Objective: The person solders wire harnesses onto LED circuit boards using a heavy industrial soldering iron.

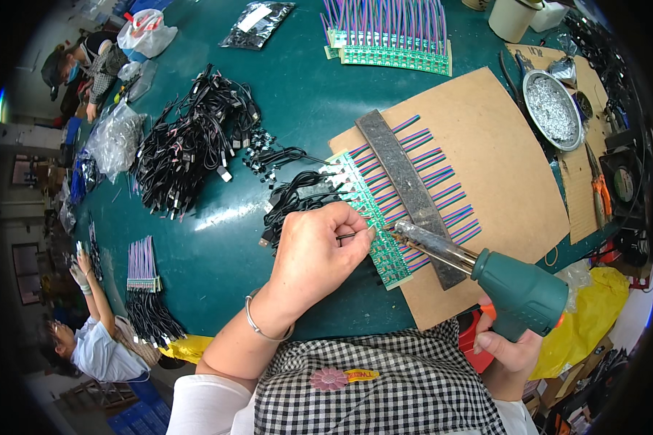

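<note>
My left hand (319, 250) pinches a thin black cable (347, 235) against the edge of a green circuit board panel (376, 217). In my right hand (511, 348) is a dark green soldering gun (519, 290), its metal barrel reaching left so that the tip is close to the board beside my left fingertips. Multicoloured wires (442, 176) run from the panel's right side beneath a dark flat bar (413, 199), which lies across them on a brown board (508, 181). Black cables (297, 199) are attached along the panel's upper left edge. My fingers hide the exact joint.
A heap of black USB cables (189, 145) lies left on the green table (297, 80). Wired panels (395, 58) sit at the far side, another bundle (145, 283) at left. A metal bowl (553, 109) and orange-handled pliers (600, 192) are at right. Two people work at left.
</note>
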Available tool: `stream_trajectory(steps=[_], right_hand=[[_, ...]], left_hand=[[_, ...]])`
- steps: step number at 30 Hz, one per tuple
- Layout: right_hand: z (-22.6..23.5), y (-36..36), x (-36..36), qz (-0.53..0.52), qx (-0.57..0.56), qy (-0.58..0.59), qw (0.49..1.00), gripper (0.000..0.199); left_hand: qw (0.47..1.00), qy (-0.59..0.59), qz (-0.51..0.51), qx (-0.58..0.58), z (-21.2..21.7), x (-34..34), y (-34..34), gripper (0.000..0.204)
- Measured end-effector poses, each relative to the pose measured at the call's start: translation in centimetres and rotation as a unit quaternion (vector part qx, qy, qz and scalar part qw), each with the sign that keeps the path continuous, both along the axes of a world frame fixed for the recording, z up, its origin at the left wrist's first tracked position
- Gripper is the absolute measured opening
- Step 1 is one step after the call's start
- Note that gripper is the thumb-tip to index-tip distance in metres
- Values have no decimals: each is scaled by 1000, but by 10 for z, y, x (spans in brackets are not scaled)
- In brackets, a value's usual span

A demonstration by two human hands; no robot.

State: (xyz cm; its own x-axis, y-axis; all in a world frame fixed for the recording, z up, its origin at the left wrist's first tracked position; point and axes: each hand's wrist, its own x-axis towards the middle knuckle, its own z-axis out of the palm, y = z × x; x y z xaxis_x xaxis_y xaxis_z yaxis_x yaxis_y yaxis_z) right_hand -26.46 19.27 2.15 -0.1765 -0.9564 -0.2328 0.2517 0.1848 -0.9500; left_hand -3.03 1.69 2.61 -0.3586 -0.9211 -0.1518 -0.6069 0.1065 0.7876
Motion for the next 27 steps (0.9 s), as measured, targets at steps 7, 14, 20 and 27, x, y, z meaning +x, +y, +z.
stream_trajectory(steps=[7,14,20,27], right_hand=[[-6,3,-5,57,22,35,997,52],[14,-14,8,-74,29,-30,996,60],[16,-17,10,-62,-19,-55,996,59],[10,-15,4,-79,-21,-26,996,67]], left_hand=[[1000,-9,8,2,-1,-1,0,11],[1000,-12,13,9,0,-2,0,11],[1000,4,21,16,1,-2,1,10],[1000,-5,-11,-25,9,5,6,9]])
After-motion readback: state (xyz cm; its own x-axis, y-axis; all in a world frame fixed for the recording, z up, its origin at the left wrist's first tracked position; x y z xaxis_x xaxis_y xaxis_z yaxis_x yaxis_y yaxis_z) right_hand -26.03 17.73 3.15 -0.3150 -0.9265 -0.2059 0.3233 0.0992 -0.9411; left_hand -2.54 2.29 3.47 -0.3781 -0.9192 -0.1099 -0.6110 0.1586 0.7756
